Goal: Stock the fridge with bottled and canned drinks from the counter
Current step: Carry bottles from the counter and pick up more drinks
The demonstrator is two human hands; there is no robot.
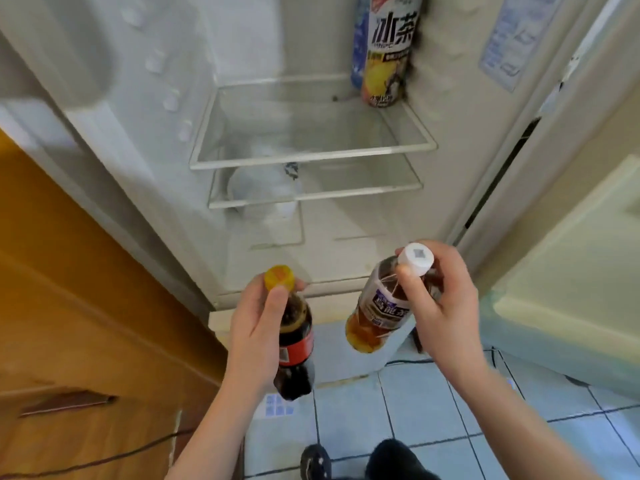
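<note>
L hand (258, 327) grasps cola bottle (294, 344) by neck, R hand (440, 306) the tea bottle (374, 313) near its cap, both in front of open fridge (311, 154). Full, prob. heavy, smooth plastic; body grip looks safer.

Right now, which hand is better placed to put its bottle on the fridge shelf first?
Probably the right. The right hand grips the tea bottle higher, on the side of the shelf where the tall bottle stands. The left hand holds the cola bottle lower, by the left edge of the fridge.
</note>
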